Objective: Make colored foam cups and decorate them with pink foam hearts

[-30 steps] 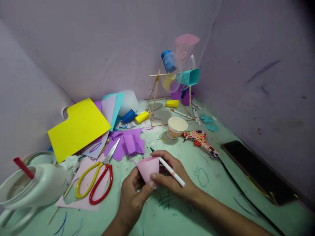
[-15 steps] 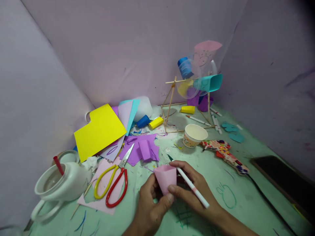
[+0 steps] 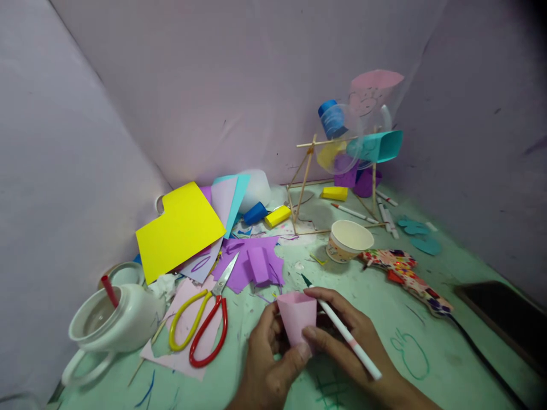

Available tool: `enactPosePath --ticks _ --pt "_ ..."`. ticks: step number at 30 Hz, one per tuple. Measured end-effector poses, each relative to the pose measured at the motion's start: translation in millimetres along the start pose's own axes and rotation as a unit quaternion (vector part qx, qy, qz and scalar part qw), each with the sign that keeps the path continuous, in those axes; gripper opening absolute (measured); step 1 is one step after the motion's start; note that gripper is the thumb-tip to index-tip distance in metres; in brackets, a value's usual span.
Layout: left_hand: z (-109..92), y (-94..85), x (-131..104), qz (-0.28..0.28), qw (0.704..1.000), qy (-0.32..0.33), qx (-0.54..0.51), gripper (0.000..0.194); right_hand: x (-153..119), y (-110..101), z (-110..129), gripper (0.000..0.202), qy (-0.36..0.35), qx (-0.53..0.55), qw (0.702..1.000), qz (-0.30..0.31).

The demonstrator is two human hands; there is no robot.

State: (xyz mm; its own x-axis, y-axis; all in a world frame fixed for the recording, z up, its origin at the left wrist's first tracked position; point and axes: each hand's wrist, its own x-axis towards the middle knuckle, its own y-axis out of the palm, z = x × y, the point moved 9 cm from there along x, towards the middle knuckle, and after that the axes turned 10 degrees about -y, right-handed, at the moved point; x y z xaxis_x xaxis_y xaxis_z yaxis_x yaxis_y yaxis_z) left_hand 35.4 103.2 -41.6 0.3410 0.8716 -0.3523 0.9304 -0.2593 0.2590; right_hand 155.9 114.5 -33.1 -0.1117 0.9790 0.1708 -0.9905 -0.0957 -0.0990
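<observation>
Only the view has changed: it has swung a bit to the left, so the things on the desk (image 3: 200,393) sit farther over to the right. Both hands keep the same hold as a moment ago. The little pink paper cup (image 3: 298,319) is no different, and no pen line shows on the side facing us.

The cup is up between the two hands, with its wide top facing up. The left hand (image 3: 267,356) is bent around the cup's left side, thumb low on the front and the other fingers tucked behind. The right hand (image 3: 348,336) pinches the other side, thumb on the front and pointing finger by the rim. It also holds a white marker (image 3: 350,341), which lies slanted across it. The green tip pokes out past the rim, away from the person, and does not look to be on the paper.

To the left of the left hand lie red and yellow scissors (image 3: 217,290), on pink paper (image 3: 183,361). A small purple paper cup (image 3: 258,266) is just beyond the hands. Ahead and to the right of the right hand is a flowery glue gun (image 3: 410,276).
</observation>
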Motion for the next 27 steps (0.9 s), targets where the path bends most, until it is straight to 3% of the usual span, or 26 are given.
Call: enactPosePath --ticks 5,11,17,21,27 --pt "0.9 1.3 0.5 0.007 1.0 -0.007 -0.012 0.062 -0.1 -0.5 -2.0 0.037 -0.002 -0.008 1.0 0.006" --pt "1.9 -0.5 2.1 -0.007 0.999 -0.009 -0.034 0.06 0.2 -5.0 10.8 0.037 -0.064 -0.089 0.994 0.001" --pt "6.3 -14.5 3.1 -0.081 0.995 -0.015 -0.053 0.064 1.5 -27.2 10.4 0.032 -0.062 -0.075 0.99 -0.099" --pt "10.1 -21.8 5.0 -0.114 0.991 -0.011 -0.071 0.068 -4.6 -34.6 9.3 0.027 -0.041 -0.034 0.99 -0.133" --pt "11.6 -25.7 6.5 -0.125 0.989 -0.008 -0.076 0.059 -22.5 -42.6 39.0 0.02 -0.124 0.016 0.961 -0.249"
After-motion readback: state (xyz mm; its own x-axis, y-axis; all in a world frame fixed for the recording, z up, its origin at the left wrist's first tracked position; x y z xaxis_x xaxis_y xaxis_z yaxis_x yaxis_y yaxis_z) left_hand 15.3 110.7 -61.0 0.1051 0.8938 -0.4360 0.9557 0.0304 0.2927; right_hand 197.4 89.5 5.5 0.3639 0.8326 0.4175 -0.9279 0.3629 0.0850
